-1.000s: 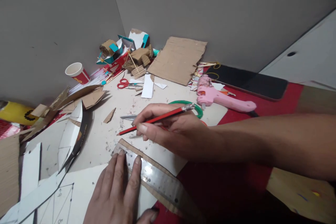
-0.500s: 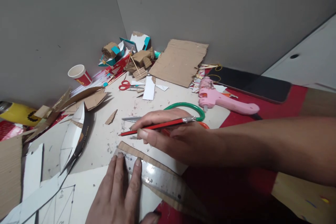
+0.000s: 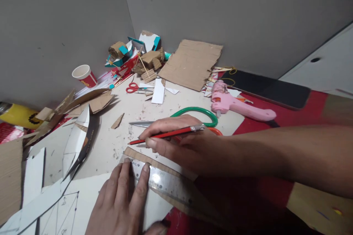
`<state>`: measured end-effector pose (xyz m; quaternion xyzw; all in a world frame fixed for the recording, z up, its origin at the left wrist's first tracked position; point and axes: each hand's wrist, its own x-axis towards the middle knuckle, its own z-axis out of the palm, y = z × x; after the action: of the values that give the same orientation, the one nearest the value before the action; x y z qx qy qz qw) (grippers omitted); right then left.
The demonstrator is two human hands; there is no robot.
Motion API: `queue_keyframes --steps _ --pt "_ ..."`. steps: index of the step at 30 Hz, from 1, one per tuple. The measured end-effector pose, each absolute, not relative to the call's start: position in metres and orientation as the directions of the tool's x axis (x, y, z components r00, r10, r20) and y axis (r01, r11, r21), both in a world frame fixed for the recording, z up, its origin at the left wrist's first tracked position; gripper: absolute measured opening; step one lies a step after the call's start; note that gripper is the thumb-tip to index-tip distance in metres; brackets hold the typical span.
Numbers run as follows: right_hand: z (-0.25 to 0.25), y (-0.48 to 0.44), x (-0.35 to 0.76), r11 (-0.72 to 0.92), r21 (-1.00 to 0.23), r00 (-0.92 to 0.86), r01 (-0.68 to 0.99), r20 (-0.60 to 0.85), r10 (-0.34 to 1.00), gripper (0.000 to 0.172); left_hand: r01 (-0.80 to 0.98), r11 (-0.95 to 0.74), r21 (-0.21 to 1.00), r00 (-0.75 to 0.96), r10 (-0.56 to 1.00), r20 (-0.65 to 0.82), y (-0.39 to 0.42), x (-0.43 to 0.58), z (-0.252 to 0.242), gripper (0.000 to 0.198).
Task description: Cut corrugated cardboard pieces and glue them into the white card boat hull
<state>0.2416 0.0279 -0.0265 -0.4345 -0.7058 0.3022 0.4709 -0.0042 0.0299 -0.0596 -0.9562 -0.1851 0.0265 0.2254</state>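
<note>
My right hand [image 3: 179, 139] pinches a red-and-black pencil [image 3: 168, 133], its tip pointing left just above the table and apart from the cardboard. Below it, a clear ruler [image 3: 168, 183] lies along a strip of brown cardboard [image 3: 138, 154]. Fingertips of my left hand [image 3: 121, 198] press on the ruler's left part, the fingers stretched out and spread. Large scissors with a green handle [image 3: 193, 110] and an orange-red one lie behind my right hand, which partly covers them. The right end of the ruler and cardboard is in shadow.
A pink glue gun [image 3: 239, 106] and a dark phone-like slab [image 3: 270, 88] lie at right. Small red scissors [image 3: 132, 87], a cardboard sheet [image 3: 191, 64] and a paper cup [image 3: 85, 76] are farther back. At left are a curved black-and-white piece [image 3: 82, 139], a yellow bottle [image 3: 20, 115] and drawn-on paper [image 3: 91, 185].
The pencil tip has dropped slightly and shifted a little right. My left hand stays on the ruler. The whole view has moved slightly.
</note>
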Motion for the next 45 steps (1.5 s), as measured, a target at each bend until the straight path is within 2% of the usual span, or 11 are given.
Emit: queue_keyframes --steps 4,6,8,10,13,15,20,26,35,40,45 --pt "-0.023 0.025 0.244 0.482 -0.82 -0.184 0.31 0.446 0.876 0.021 0.358 -0.825 -0.438 0.928 0.367 0.069 0.027 -0.002 -0.059 0.089" --pt "-0.019 0.018 0.248 0.521 -0.79 -0.264 0.323 0.454 0.851 0.019 0.362 -0.823 -0.437 0.929 0.355 0.102 0.025 0.002 -0.058 0.086" --pt "-0.017 0.004 0.251 0.511 -0.757 -0.437 0.408 0.329 0.837 0.016 0.363 -0.824 -0.435 0.931 0.339 0.135 0.024 0.006 -0.057 0.083" --pt "-0.02 -0.011 0.253 0.551 -0.658 -0.514 0.514 0.278 0.811 0.029 0.373 -0.821 -0.432 0.928 0.34 0.156 0.024 0.009 -0.056 0.082" --pt "-0.034 -0.03 0.253 0.52 -0.53 -0.511 0.67 0.18 0.841 0.035 0.403 -0.805 -0.435 0.915 0.362 0.179 0.024 0.011 -0.054 0.082" --pt "-0.043 -0.035 0.252 0.489 -0.513 -0.497 0.705 0.136 0.857 0.034 0.41 -0.801 -0.437 0.912 0.366 0.185 0.024 0.011 -0.054 0.081" --pt "-0.047 -0.03 0.254 0.462 -0.589 -0.491 0.663 0.124 0.862 0.04 0.423 -0.796 -0.433 0.906 0.37 0.204 0.024 0.009 -0.054 0.081" --pt "-0.047 -0.025 0.255 0.471 -0.587 -0.507 0.658 0.116 0.854 0.038 0.412 -0.805 -0.427 0.911 0.355 0.209 0.023 0.01 -0.056 0.082" --pt "-0.054 -0.032 0.255 0.546 -0.428 -0.516 0.721 0.194 0.834 0.037 0.405 -0.808 -0.428 0.913 0.338 0.228 0.023 0.009 -0.055 0.08" --pt "-0.056 -0.032 0.256 0.581 -0.397 -0.524 0.711 0.253 0.814 0.034 0.415 -0.811 -0.413 0.909 0.349 0.229 0.022 0.008 -0.057 0.08" --pt "-0.054 -0.031 0.257 0.595 -0.396 -0.555 0.7 0.222 0.801 0.035 0.416 -0.816 -0.401 0.909 0.361 0.208 0.023 0.008 -0.058 0.08"
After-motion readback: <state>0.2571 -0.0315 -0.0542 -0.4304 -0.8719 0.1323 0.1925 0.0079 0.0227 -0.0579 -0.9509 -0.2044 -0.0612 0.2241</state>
